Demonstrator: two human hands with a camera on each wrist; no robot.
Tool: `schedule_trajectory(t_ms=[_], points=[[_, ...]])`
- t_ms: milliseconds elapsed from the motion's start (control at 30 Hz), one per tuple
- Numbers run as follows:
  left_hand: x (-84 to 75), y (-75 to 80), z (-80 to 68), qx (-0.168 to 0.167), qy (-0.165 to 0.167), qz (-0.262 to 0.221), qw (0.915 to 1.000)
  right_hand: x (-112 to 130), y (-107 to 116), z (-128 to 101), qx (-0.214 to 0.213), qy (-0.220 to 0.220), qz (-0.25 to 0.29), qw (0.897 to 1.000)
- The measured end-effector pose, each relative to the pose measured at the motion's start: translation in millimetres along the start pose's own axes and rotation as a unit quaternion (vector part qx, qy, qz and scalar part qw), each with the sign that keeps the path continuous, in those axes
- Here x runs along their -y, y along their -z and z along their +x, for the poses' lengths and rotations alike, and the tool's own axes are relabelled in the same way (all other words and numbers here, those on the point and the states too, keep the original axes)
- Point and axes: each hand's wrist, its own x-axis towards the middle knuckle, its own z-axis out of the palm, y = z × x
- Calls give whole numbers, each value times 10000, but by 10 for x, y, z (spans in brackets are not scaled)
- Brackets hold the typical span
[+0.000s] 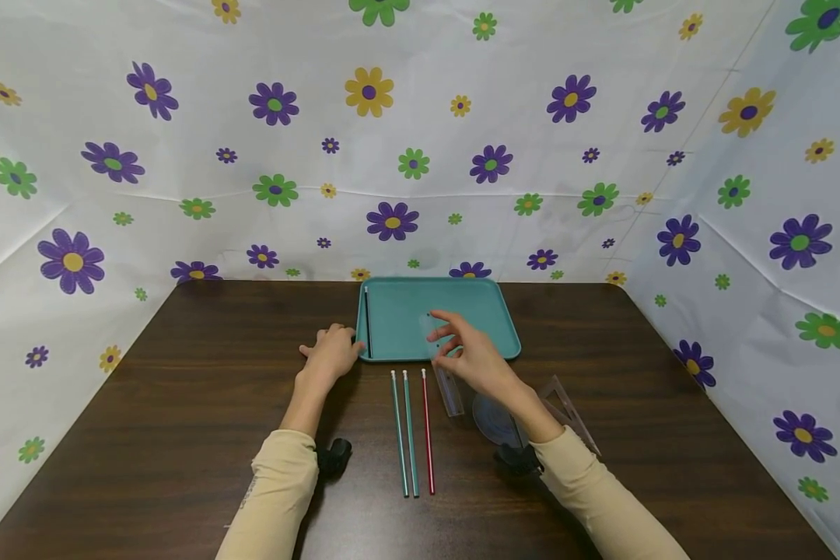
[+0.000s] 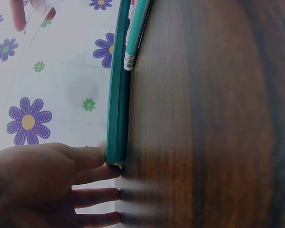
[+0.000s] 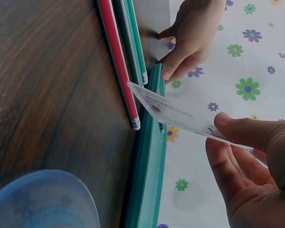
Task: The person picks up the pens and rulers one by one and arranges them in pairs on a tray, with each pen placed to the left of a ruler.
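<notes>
My right hand pinches a clear plastic ruler between thumb and fingers. The ruler slants over the near edge of the teal tray. Beside the tray's near left corner, my left hand rests with fingers spread and fairly straight. In the left wrist view its thumb touches the tray's rim and its other fingertips reach the tabletop. A black pencil lies inside the tray along the left side. Two teal pencils and a red pencil lie in front of the tray.
A round clear bluish plastic disc lies under my right forearm, partly hidden. Right of it is a clear set square, also partly covered by the arm. A flowered sheet hangs behind the dark wooden table and at its sides.
</notes>
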Motion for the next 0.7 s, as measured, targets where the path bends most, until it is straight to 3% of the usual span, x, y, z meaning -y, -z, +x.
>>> schedule_trajectory(t_ms=[133, 400, 700], points=[[1, 9, -8, -12, -9, -27, 10000, 25, -21, 27, -111, 9, -70, 9999], [-3, 17, -14, -19, -28, -36, 10000, 54, -80, 102, -355, -642, 524, 9959], [-10, 14, -7, -29, 13, -41, 10000, 32, -130, 192, -707, -823, 713, 9915]])
